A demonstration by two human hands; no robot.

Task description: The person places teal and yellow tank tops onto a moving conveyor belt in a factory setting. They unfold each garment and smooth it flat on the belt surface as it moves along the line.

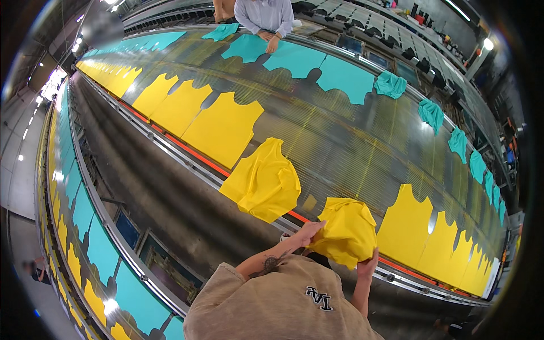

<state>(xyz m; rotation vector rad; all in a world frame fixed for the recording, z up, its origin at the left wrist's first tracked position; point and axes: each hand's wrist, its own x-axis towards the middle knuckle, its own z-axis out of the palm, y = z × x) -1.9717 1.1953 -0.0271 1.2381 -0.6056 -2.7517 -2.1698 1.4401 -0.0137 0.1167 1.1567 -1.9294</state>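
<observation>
A crumpled yellow tank-top panel (347,229) hangs between my hands at the near edge of the long table. My left hand (311,231) grips its left edge, and my right hand (368,263) is closed on its lower right corner. Folds of the cloth hide some of my fingertips. Just left of it, another rumpled yellow panel (266,181) lies loose, partly over the table's edge. To the right, a yellow panel (405,224) lies flat, with several more beyond it. Flat yellow panels (218,130) also line the near edge further left.
Along the far side lie flat teal panels (348,76) and bunched teal pieces (390,84). A co-worker in a light shirt (263,16) leans over there, hands on a teal panel. A metal rail (187,161) edges the table. Behind me at left stands a second table with panels (102,232).
</observation>
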